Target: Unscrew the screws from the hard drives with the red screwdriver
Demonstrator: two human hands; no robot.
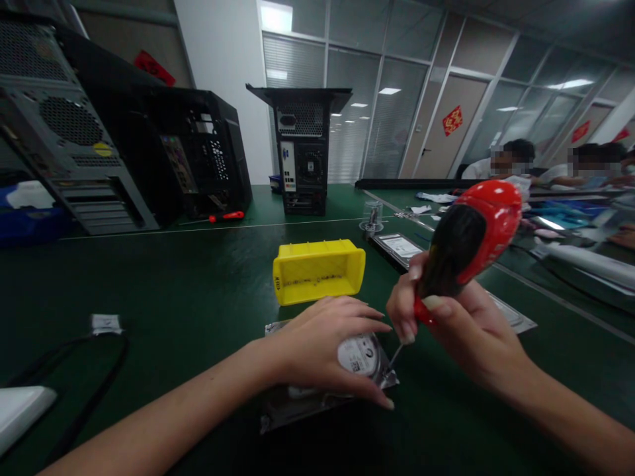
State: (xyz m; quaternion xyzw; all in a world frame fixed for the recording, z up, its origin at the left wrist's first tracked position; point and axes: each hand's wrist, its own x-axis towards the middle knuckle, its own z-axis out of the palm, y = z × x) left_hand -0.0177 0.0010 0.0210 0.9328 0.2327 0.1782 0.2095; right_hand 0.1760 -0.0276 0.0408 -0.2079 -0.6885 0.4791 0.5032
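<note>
A hard drive (360, 355) with a white round label lies flat on the green table (188, 284), close to me. My left hand (322, 344) rests on top of it, fingers spread and pressing it down. My right hand (446, 317) is wrapped round a red and black screwdriver (466, 241), held upright. Its thin metal tip (394, 360) touches the drive's right edge. Part of the drive is hidden under my left hand.
A yellow plastic bin (317, 270) stands just behind the drive. Further back are open computer cases (305, 149), (203, 158), (64, 132) and a small red screwdriver (225, 216). More drives (399, 248) lie at right. A black cable (94, 390) runs at left. People sit at far right.
</note>
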